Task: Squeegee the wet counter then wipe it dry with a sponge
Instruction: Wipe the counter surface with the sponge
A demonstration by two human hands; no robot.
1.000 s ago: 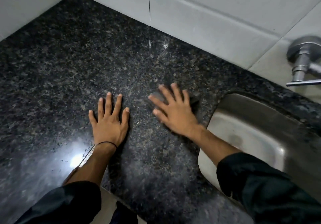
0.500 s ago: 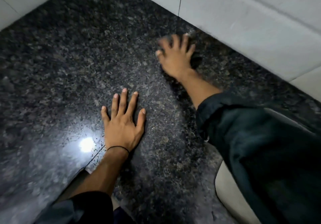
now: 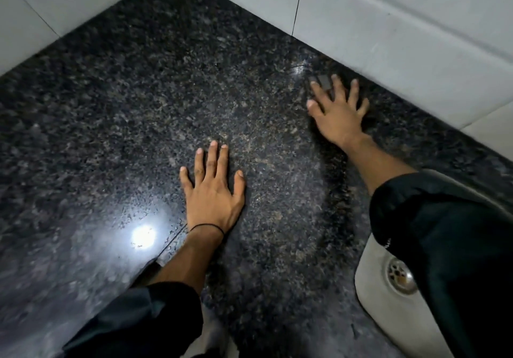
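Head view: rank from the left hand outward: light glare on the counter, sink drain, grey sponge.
From the left hand, flat on the counter:
1. Light glare, just off the wrist, to its left.
2. Grey sponge, under the right hand near the back wall.
3. Sink drain, far right, lower edge.

Walls: pale tiles (image 3: 388, 24) are met at a corner | Sink: a steel basin (image 3: 372, 282) with drain (image 3: 401, 277) is seen lower right | Light: one bright glare (image 3: 143, 236) is reflected.
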